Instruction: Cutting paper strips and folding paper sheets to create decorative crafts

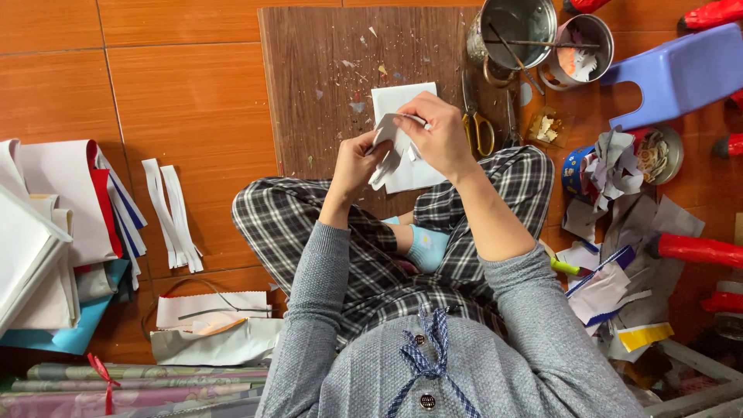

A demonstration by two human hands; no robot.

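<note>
The person sits cross-legged on the orange tiled floor (186, 101), both hands raised over the near edge of a brown wooden board (325, 70) that lies flat on the floor. Between the hands is a small folded piece of white paper (389, 147). The left hand (354, 164) has its grip closed on the paper's left side from below, and the right hand (438, 131) pinches the paper's top edge from above, fingers curled shut around it. Just beneath the hands, a square sheet of white paper (395, 99) rests on the board.

To the right of the hands, yellow-handled scissors (478, 124) lie on the board, near but apart from the right hand. Farther off stand two round metal tins (534, 35), one with thin sticks across it, the other holding paper scraps. A pale purple plastic stool (681, 73) lies on its side at the far right, with a heap of torn white and blue paper scraps (611, 255) nearer on the right.

On the left, several narrow white paper strips (172, 213) lie on the floor beside a stack of white, red and blue paper sheets (62, 224). Rolls of patterned wrapping paper (139, 381) lie at the near left.
</note>
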